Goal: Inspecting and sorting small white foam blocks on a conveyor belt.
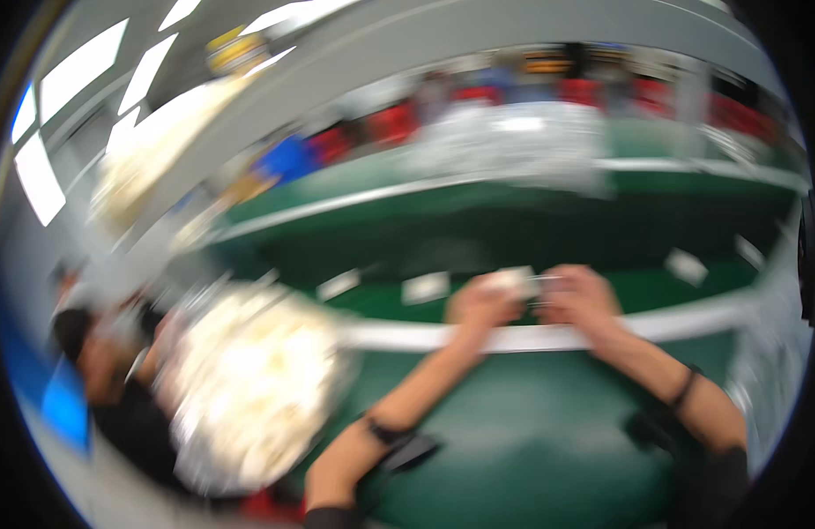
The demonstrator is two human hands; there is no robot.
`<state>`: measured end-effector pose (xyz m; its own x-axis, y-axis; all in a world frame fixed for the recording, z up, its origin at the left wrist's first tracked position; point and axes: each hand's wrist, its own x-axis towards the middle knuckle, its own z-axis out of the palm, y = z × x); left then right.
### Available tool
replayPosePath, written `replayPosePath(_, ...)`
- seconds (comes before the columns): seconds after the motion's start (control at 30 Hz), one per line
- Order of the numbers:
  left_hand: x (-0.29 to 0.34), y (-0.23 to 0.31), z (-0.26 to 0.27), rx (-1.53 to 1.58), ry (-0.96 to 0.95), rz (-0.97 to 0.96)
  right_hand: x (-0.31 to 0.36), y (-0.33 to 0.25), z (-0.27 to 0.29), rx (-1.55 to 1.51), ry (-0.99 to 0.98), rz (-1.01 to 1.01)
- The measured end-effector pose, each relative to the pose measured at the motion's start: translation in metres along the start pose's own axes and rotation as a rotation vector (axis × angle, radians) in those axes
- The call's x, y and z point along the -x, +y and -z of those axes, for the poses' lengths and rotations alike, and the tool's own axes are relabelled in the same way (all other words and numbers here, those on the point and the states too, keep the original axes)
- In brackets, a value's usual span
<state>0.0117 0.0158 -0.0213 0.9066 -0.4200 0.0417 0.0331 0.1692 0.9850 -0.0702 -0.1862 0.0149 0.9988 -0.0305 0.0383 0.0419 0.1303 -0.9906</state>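
Head view: smooth green table (513,432), crinkly clear bag (198,450) of pale pieces (262,379). Left hand (483,302) pinching 1 small white piece (517,281) above green strip (645,297); right hand (584,298) curled beside it, grip too blurred to tell.

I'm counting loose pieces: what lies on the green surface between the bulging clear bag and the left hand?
The head view shows two blurred white pieces on the green surface between the bag and left hand.
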Motion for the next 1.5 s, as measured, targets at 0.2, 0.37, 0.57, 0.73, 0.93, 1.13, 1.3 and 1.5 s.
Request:
replayPosePath(0.2, 0.003, 0.024, -0.009, 0.352, -0.218, -0.061, -0.015, 0.004, -0.016, -0.159, -0.132, 0.084)
replayPosePath(0.37, 0.006, 0.031, -0.012, 0.294, -0.168, -0.064, -0.016, 0.008, -0.012, -0.132, -0.092, 0.104)
replayPosePath(0.57, 0.007, 0.022, -0.007, 0.14, -0.139, -0.031, -0.013, 0.006, -0.01, -0.221, -0.212, 0.101)
replayPosePath(0.73, 0.013, 0.035, -0.011, 0.194, -0.162, -0.011, -0.014, 0.006, -0.005, -0.304, -0.259, 0.106)
replayPosePath(0.93, 0.018, 0.043, -0.013, 0.13, -0.17, -0.01, -0.014, -0.001, -0.007, -0.287, -0.236, 0.09)
replayPosePath(1.13, 0.019, 0.04, -0.017, 0.052, -0.141, -0.031, -0.014, -0.001, -0.005, -0.273, -0.262, 0.108)
replayPosePath(1.3, 0.017, 0.037, -0.012, -0.052, -0.095, -0.087, -0.014, 0.002, -0.007, -0.222, -0.273, 0.108)
replayPosePath(1.5, 0.015, 0.032, -0.009, 0.037, -0.121, -0.171, -0.011, 0.001, -0.011, -0.065, -0.236, 0.175)
